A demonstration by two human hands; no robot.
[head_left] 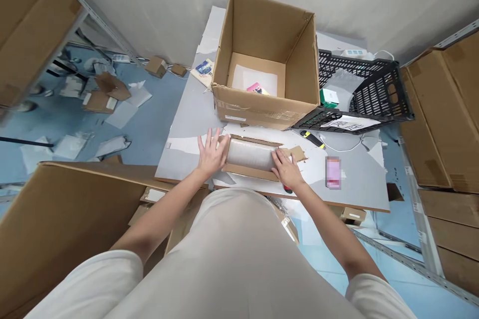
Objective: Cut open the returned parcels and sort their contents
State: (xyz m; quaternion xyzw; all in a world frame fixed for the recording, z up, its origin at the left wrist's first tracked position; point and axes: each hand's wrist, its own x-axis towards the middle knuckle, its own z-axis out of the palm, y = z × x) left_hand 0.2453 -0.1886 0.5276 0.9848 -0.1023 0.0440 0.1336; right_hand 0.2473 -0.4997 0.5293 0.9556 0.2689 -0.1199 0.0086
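A small open cardboard box [252,171] lies on the table near its front edge. Inside it is a wrapped bundle [250,154] in clear, whitish plastic that looks like bubble wrap. My left hand [210,153] is at the box's left end, fingers spread, thumb side against the end. At the opposite end, my right hand [288,169] rests with fingers stretched over the box's edge and the wrap. A torn cardboard piece [297,153] sits just beyond the right fingers. Behind it lies a yellow and black box cutter [312,138].
A large open carton [264,107] stands at the table's back, a pink packet [257,88] inside. Right of it is a black plastic crate [381,87] with a green box [329,98]. A blurred pink item [333,173] lies at right. Another big carton [75,224] stands lower left.
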